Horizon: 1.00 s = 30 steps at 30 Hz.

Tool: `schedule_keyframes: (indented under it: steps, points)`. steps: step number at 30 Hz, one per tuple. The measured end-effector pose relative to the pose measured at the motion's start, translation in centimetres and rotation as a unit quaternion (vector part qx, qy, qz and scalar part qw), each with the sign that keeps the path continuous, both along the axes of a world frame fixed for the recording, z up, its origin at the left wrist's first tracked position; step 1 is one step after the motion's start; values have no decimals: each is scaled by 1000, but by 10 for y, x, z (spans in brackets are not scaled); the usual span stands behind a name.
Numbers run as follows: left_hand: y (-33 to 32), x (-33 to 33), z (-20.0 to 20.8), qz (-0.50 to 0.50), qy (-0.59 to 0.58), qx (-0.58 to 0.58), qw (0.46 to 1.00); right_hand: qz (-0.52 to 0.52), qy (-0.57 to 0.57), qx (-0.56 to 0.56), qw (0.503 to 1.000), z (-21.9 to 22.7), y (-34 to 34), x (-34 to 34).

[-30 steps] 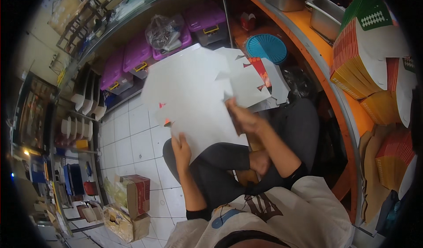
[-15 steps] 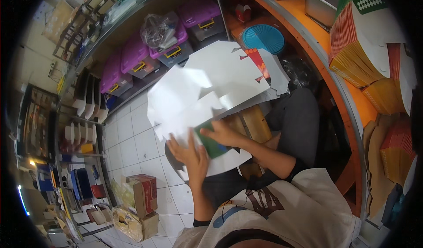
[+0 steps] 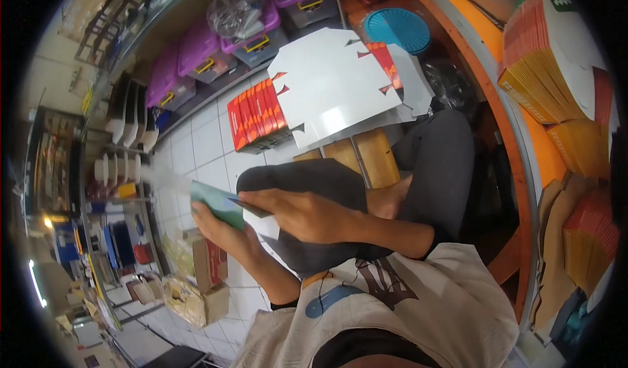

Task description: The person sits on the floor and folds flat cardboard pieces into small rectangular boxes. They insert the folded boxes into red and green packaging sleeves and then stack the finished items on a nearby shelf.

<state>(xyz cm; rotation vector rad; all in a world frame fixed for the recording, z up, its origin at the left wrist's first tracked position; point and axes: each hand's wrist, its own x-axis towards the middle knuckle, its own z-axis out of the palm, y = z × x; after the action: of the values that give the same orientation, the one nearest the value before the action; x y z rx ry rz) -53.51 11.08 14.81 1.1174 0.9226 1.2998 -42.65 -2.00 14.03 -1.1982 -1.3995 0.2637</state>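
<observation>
Over my knee, a cardboard box blank (image 3: 214, 199) with a green printed side is held tilted between my hands. Its far end smears into a pale blur at the left. My left hand (image 3: 226, 232) grips it from the lower left, its fingers along the green edge. My right hand (image 3: 302, 215) is closed over the near right edge, where a dark and white flap pokes out below the fingers. Farther off lies a pile of white die-cut cardboard blanks (image 3: 337, 87) with red printed edges. Red and orange printed pieces (image 3: 255, 118) stand stacked at its left.
A slatted wooden stool (image 3: 376, 157) stands under the pile. Purple-lidded storage boxes (image 3: 196, 60) line the lower shelf behind, and a round teal lid (image 3: 398, 30) lies at the far right. Stacked folded cartons (image 3: 536, 67) fill the orange shelf. Cardboard boxes (image 3: 208, 263) sit on the left floor.
The box blank has left the pile and swung left and nearer, tilting up in both hands. The white pile and the red pieces at its left now show. The view has shifted slightly.
</observation>
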Motion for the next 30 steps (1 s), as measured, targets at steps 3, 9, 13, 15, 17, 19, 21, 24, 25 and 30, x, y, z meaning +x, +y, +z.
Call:
schedule_keyframes:
  steps: [3, 9, 13, 15, 17, 19, 21, 24, 25, 30]
  points:
    - [6, 2, 5, -47, -57, -6, 997, -20, -2, -9, 1000, 0, -3, 4]
    - [2, 15, 4, -189, -140, -138, 962, -77, 29, 19, 996, -1, -10, 17]
    - [4, 22, 0, -253, -133, -98, 953, -43, 25, 2, 999, -8, -5, 31]
    - [7, 21, -9, -243, -122, -86, 959, 14, 30, -18, 999, -7, -6, 35]
    - [6, 23, -14, -236, -104, -70, 964, 19, -30, -60, 998, -5, -5, 37]
    - [1, 26, -19, -232, -79, -49, 968, -35, -112, -68, 991, -8, -3, 34]
    - [-7, 34, -17, -212, -80, -31, 973, -93, -192, -35, 976, -4, 2, 37]
    - [-13, 37, -14, -212, -104, -59, 970, -98, -226, -29, 969, -3, 3, 36]
    - [-16, 37, -11, -219, -113, -72, 967, -81, -224, -17, 971, -6, 3, 34]
    - [0, 33, -8, -293, -179, -124, 931, 9, 49, 50, 997, -9, -2, 34]
